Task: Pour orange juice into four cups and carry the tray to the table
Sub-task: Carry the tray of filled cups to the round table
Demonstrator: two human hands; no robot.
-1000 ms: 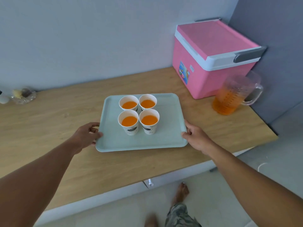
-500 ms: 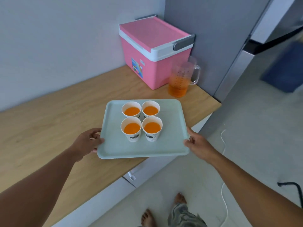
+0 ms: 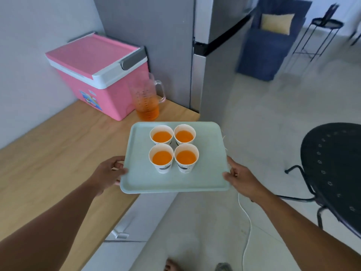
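Observation:
A pale green tray hangs in the air, partly past the corner of the wooden counter. On it stand several white paper cups in a tight square, each filled with orange juice. My left hand grips the tray's left rim, thumb on top. My right hand grips the right rim the same way. A clear jug with some orange juice in it stands on the counter behind the tray.
A pink cooler box sits on the counter by the wall. A grey fridge stands beyond the counter's end. A black round metal table is at the right. A white cable lies on the floor. A blue armchair is far back.
The tray has been lifted off the counter and carried right, over the counter's corner and the floor. My view has swung right, bringing the fridge, black table and armchair into sight.

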